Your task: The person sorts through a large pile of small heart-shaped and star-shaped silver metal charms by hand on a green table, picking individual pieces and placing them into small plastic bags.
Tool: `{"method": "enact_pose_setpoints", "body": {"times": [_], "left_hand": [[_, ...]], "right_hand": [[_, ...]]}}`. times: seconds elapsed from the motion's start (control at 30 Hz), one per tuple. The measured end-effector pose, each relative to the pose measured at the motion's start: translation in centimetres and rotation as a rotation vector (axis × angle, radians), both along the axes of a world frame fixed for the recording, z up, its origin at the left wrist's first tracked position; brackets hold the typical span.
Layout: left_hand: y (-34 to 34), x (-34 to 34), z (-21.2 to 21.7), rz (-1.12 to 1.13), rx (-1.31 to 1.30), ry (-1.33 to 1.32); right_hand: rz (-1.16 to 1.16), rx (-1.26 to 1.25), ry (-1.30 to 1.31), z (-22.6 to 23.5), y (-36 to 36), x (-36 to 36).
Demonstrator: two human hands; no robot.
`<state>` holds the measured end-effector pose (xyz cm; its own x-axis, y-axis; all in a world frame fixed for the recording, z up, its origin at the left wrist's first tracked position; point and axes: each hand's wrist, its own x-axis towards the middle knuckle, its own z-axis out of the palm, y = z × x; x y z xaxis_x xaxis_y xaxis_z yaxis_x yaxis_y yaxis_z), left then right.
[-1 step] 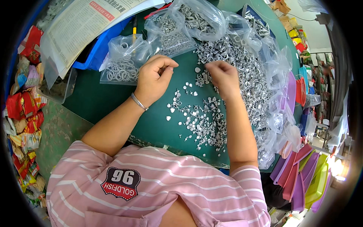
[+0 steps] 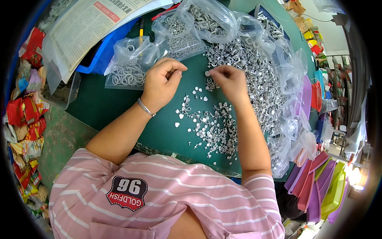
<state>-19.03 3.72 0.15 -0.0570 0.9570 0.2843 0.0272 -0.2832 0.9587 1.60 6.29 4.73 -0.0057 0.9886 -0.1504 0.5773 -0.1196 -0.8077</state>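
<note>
My left hand [image 2: 164,81], with a metal bracelet on its wrist, hovers over the green table. Its fingers curl toward the thumb in a pinch; what they hold, if anything, is hidden. My right hand [image 2: 230,81] is pinched at the left edge of a large heap of small silver metal charms and rings [image 2: 260,87]. Its fingertips meet a round silver disc [image 2: 207,73] lying there; whether they grip it, I cannot tell. Between my forearms spreads a looser scatter of small silver pieces [image 2: 211,127], including hearts, stars and discs.
Clear plastic bags of silver rings [image 2: 127,73] and other metal parts [image 2: 179,40] lie behind my hands. A blue tray [image 2: 89,65] under printed paper [image 2: 87,32] stands at the far left. Crumpled clear plastic [image 2: 292,99] borders the heap; coloured bins [image 2: 318,183] stack at the right.
My right hand has shifted a little to the left, its fingertips now at the round disc. My left hand has stayed almost still.
</note>
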Motion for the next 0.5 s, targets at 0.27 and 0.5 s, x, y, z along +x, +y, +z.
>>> {"method": "enact_pose_setpoints", "body": {"times": [0.27,0.5], "left_hand": [[-0.2,-0.4,0.0,-0.077,-0.053,0.012],[0.0,-0.2,-0.1,-0.054,-0.064,0.007]], "right_hand": [[0.138,0.473,-0.184,-2.4,-1.0,-0.4],[-0.459,-0.253,1.077,1.5,-0.6,4.1]]}}
